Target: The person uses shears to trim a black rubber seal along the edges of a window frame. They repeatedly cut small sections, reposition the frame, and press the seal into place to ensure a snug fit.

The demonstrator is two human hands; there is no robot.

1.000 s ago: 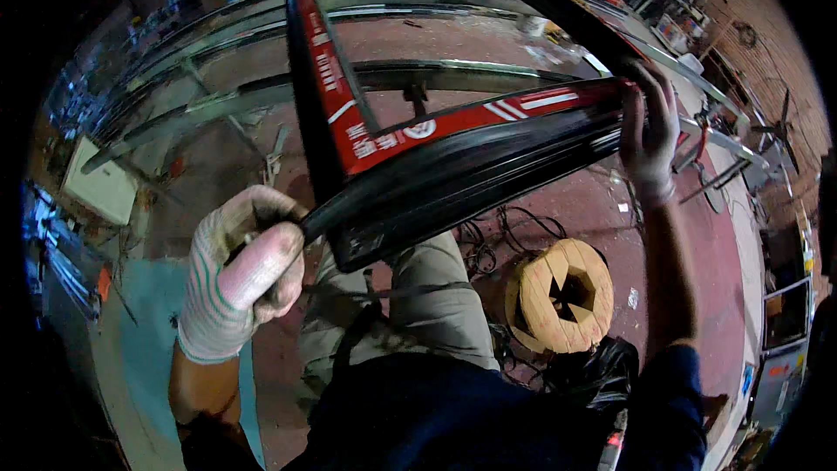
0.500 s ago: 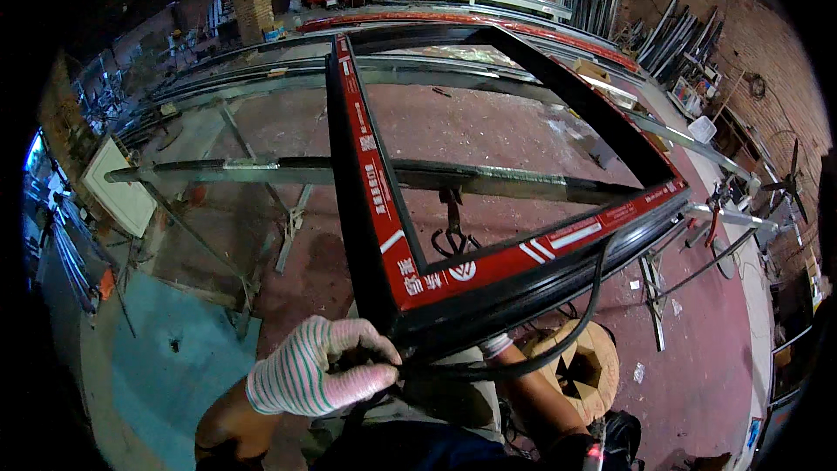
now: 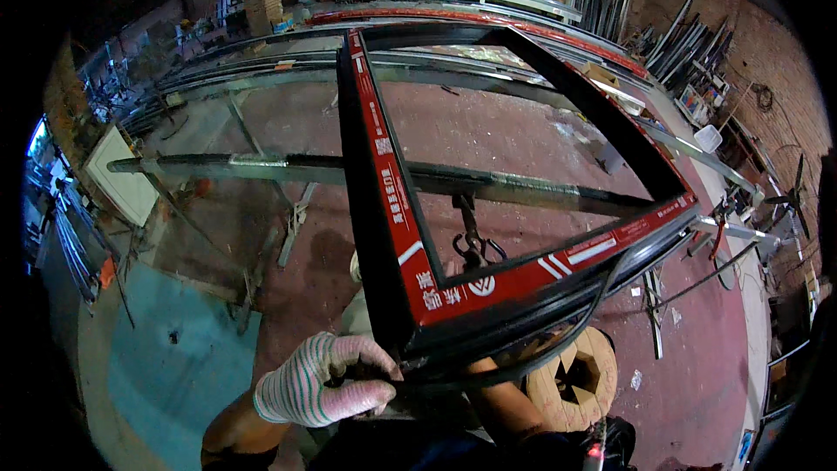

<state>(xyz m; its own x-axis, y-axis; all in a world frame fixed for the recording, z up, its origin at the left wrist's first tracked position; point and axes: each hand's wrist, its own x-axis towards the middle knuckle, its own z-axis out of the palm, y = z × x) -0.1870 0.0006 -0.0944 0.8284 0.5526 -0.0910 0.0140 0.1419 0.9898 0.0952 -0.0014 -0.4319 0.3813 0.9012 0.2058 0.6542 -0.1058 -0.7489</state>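
Note:
A rectangular black window frame point(image 3: 523, 276) with red printed film along two sides lies tilted in front of me. My left hand point(image 3: 331, 379), in a white glove with green stripes, pinches a black rubber strip point(image 3: 514, 373) at the frame's near corner. The strip runs right beneath the near side, then curves up against it. Beneath that side reaches my right forearm point(image 3: 507, 406); the frame hides the hand, so its fingers cannot be seen. Through the frame's opening show the looped handles of dark scissors point(image 3: 478, 253), by a crossbar.
Long padded bars point(image 3: 305, 167) on metal legs support the frame. Below right sits a cardboard spool point(image 3: 545, 391). A blue-green sheet point(image 3: 183, 366) covers the floor at left, near a white panel point(image 3: 122, 179). Metal profiles point(image 3: 689, 39) lean against the far right wall.
In the picture, the frame has shifted slightly right. My right forearm has moved left beneath it, and its glove cuff is now out of sight. The strip's loop lies closer to the frame.

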